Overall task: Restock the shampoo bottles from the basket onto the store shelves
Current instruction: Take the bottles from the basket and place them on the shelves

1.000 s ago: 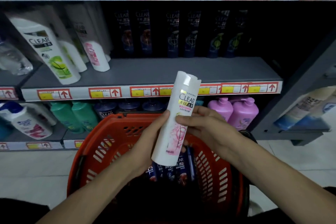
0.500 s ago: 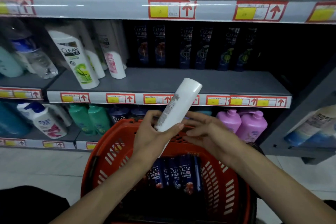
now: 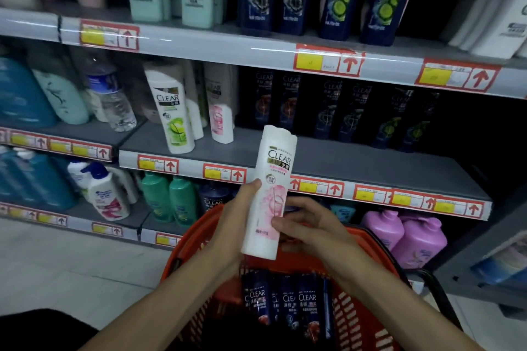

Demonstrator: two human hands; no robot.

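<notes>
Centrally, a white-and-pink shampoo bottle stands nearly upright above the orange basket, its long axis vertical. The left hand wraps its left side; the right hand steadies its lower right edge with bent fingers. Matching pink bottles stand far-left on the middle shelf, on the left hand's side.

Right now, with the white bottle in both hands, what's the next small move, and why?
Probably carry the bottle up-left onto the shelf, beside the matching bottle: left hand and right hand hold it nearly upright above the basket, and bare shelf shows there.
</notes>
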